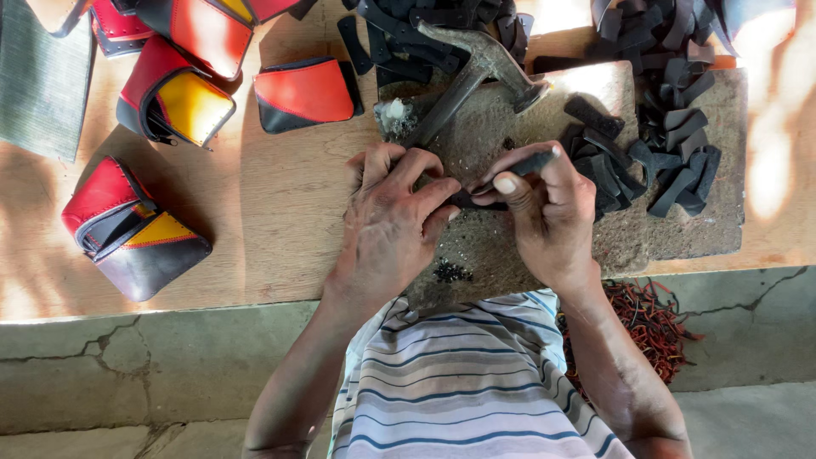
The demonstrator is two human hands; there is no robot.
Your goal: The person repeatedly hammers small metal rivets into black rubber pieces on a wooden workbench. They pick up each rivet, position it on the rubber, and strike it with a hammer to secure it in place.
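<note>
My left hand (393, 217) presses down on a small black leather strip (466, 201) that lies on a worn stone slab (544, 110). My right hand (548, 212) grips a thin dark metal tool (531, 162), its tip set against the same strip between my two thumbs. Only a sliver of the strip shows between my fingers. A hammer (476, 72) rests on the slab just beyond my hands, its head to the right. A heap of black punched scraps (450, 272) lies near my left wrist.
Piles of cut black leather strips (646, 166) lie right of my hands and along the far edge. Red, yellow and black leather pouches (127, 229) sit on the wooden board at the left. A tangle of red-brown cord (650, 323) lies on the cracked concrete floor.
</note>
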